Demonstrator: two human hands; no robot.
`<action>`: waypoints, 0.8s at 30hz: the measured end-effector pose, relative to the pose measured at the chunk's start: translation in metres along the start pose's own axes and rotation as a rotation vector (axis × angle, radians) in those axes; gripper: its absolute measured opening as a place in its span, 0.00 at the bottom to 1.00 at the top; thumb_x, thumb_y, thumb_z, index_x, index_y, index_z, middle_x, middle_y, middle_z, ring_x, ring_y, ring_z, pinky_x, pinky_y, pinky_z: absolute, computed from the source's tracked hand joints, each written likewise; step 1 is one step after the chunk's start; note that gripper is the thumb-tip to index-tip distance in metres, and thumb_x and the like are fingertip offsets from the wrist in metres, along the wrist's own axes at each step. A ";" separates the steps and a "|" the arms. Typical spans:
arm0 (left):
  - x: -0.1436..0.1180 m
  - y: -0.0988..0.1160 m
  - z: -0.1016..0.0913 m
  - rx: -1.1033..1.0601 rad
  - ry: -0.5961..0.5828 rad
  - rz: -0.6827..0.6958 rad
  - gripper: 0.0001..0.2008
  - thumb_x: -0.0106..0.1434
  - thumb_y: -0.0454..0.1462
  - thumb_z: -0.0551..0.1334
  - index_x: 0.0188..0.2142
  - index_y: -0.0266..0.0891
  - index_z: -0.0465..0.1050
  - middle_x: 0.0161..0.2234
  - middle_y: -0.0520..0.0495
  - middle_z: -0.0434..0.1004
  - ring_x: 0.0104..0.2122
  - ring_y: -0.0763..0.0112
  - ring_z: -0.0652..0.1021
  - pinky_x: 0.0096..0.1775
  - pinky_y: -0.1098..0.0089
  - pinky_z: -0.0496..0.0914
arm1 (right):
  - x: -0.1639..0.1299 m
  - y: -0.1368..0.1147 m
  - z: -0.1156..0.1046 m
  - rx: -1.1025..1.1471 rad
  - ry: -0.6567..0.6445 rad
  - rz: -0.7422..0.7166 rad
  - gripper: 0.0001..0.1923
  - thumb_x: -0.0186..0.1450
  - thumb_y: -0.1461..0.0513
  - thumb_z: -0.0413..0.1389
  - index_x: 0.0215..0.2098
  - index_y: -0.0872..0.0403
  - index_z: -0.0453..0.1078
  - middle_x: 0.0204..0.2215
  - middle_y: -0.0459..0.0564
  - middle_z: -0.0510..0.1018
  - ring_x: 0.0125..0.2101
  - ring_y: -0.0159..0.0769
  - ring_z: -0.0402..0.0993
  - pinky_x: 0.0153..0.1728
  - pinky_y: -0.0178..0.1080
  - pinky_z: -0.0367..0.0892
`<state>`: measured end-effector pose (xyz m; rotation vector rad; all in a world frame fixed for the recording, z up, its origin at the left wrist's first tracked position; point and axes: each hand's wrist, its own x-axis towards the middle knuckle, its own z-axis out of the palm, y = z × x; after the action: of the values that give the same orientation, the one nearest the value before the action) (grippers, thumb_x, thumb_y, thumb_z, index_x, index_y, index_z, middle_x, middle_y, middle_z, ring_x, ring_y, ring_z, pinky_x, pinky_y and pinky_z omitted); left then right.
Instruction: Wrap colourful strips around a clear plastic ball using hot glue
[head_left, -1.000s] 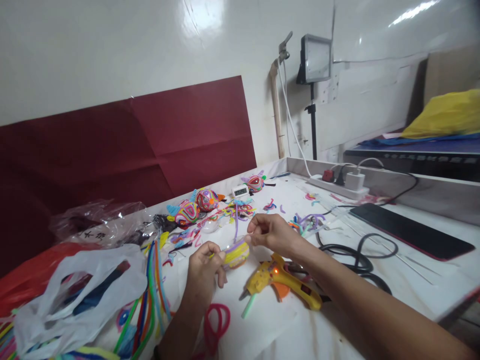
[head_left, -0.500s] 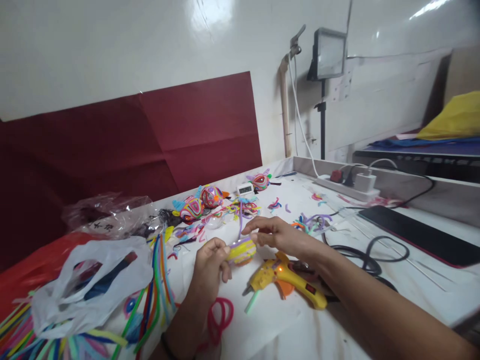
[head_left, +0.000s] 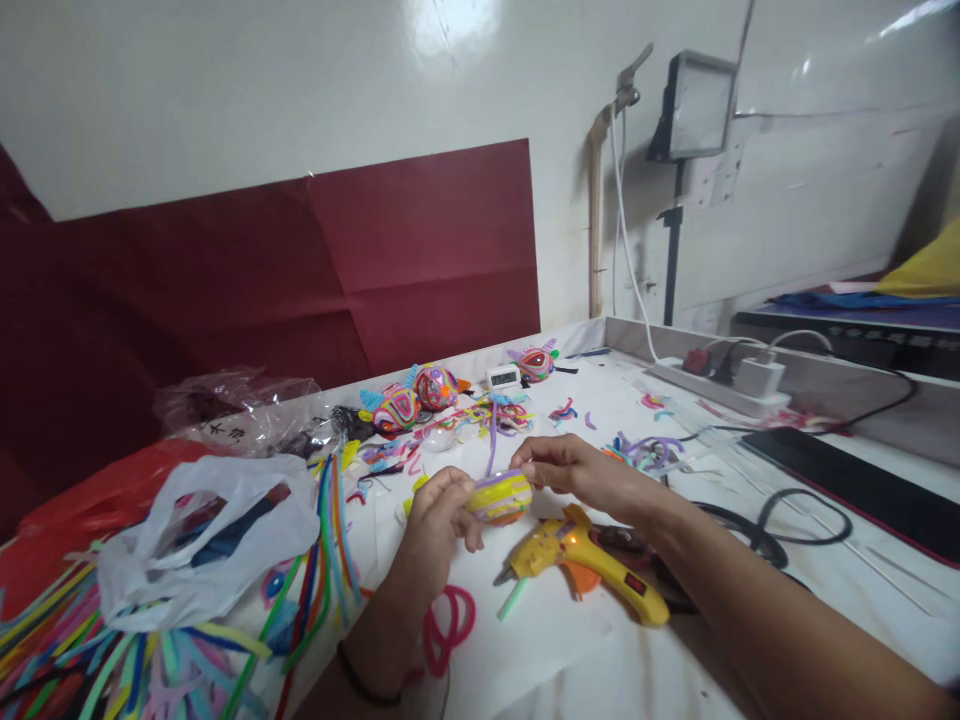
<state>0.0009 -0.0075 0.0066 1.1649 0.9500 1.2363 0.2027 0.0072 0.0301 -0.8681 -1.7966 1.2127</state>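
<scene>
My left hand point(head_left: 439, 520) grips a small round ball point(head_left: 501, 497) wrapped in yellow and purple pipe cleaner, held just above the white table point(head_left: 570, 650). My right hand point(head_left: 574, 470) pinches the ball's right side, pressing a purple pipe cleaner point(head_left: 493, 440) that rises from its top. A yellow and orange hot glue gun point(head_left: 592, 565) lies on the table right below both hands, its light glowing.
Loose pipe cleaners point(head_left: 322, 560) and a white plastic bag point(head_left: 202, 540) lie at left. Finished colourful balls point(head_left: 412, 400) and a small clock point(head_left: 502, 376) sit further back. Black cables point(head_left: 787, 510), a power strip point(head_left: 720, 385) and a dark slab point(head_left: 862, 485) lie at right. A pink loop point(head_left: 450, 625) lies near my wrist.
The view has swung left and slightly down. Both hands stay on the ball; my right fingers have closed in against its right side and the ball has turned a little.
</scene>
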 end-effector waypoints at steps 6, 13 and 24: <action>-0.001 0.001 0.001 -0.038 0.003 -0.004 0.13 0.49 0.44 0.64 0.25 0.40 0.63 0.14 0.61 0.60 0.09 0.80 0.64 0.14 0.76 0.59 | -0.001 0.002 0.000 -0.007 0.010 0.009 0.15 0.57 0.51 0.60 0.31 0.55 0.72 0.22 0.42 0.68 0.26 0.31 0.61 0.30 0.36 0.57; 0.000 -0.001 -0.001 0.037 -0.023 -0.013 0.15 0.49 0.45 0.66 0.25 0.40 0.63 0.13 0.60 0.64 0.09 0.81 0.64 0.16 0.78 0.58 | -0.001 0.003 0.000 0.007 -0.002 0.014 0.15 0.57 0.52 0.60 0.31 0.56 0.71 0.23 0.43 0.69 0.27 0.31 0.61 0.31 0.35 0.57; 0.003 -0.006 -0.004 0.077 -0.020 0.008 0.14 0.51 0.44 0.66 0.26 0.40 0.63 0.10 0.60 0.63 0.10 0.79 0.65 0.19 0.77 0.60 | 0.000 0.003 -0.001 -0.018 -0.014 0.033 0.13 0.56 0.53 0.60 0.30 0.54 0.68 0.24 0.43 0.68 0.29 0.33 0.63 0.32 0.35 0.59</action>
<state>-0.0010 -0.0041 0.0000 1.2403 0.9862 1.2004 0.2040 0.0085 0.0272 -0.9053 -1.8137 1.2281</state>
